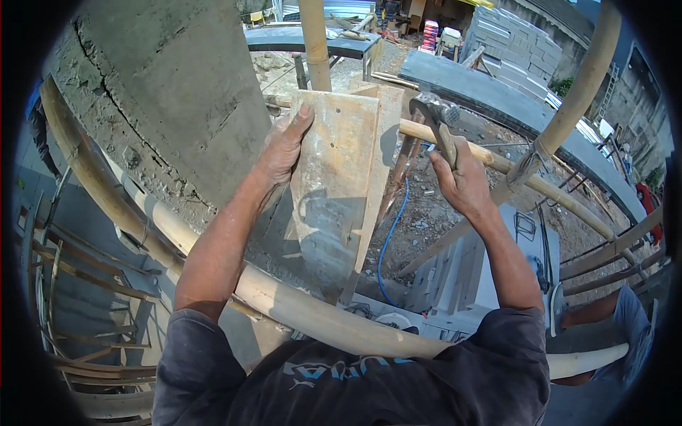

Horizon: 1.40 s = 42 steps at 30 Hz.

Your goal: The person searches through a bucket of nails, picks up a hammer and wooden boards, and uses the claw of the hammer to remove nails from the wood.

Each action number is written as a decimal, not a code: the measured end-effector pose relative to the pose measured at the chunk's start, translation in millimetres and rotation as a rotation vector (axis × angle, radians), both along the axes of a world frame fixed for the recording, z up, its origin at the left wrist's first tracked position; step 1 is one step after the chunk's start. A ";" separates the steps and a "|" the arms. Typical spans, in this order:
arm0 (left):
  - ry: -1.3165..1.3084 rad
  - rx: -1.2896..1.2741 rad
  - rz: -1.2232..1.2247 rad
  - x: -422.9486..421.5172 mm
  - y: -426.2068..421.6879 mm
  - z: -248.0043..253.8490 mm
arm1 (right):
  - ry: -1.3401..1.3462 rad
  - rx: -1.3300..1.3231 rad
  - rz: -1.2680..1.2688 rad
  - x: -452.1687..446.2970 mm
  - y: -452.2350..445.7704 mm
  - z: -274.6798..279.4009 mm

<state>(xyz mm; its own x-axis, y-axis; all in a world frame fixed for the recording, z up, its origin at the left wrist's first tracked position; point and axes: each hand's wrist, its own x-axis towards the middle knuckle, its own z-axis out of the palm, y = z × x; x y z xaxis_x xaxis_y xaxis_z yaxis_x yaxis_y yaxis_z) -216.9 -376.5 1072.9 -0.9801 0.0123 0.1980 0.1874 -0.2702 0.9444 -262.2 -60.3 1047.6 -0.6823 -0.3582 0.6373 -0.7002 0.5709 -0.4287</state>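
My left hand (284, 144) grips the left edge of an upright wooden board form (337, 163), its thumb lying on the front face near the top. The form's boards are pale and cement-stained, and the shadow of a hammer falls across them. To the right of the form, my right hand (460, 174) is closed round the handle of a hammer (440, 131). The hammer's metal head is raised beside the form's upper right side, apart from the wood. A rough grey concrete surface (177, 92) stands left of the boards.
Bamboo poles cross in front of my body (320, 323), at the right (582, 85) and at the left (106, 192). A blue hose (392, 241) hangs beyond the form. Grey blocks (508, 42) are stacked far back. Another person's leg (593, 311) shows at the lower right.
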 end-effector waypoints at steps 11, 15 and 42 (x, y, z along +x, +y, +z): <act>0.030 -0.193 0.023 8.8 21.4 -7.5 | -0.141 0.110 -0.042 -15.8 -22.6 -6.0; 0.069 -0.283 0.016 7.4 13.4 -11.5 | -0.187 -0.069 -0.017 -5.9 -16.4 2.4; -0.203 -0.731 -0.234 54.8 18.4 -2.2 | -0.625 -0.319 0.054 7.6 -32.7 -65.1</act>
<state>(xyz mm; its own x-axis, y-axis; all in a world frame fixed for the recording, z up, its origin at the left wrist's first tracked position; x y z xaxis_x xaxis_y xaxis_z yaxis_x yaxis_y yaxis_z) -162.0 -358.2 1070.7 -0.9520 0.2804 -0.1224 0.0073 0.4208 0.9071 -254.6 -93.0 982.5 -0.9416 -0.2622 0.2114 -0.2918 0.3216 -0.9008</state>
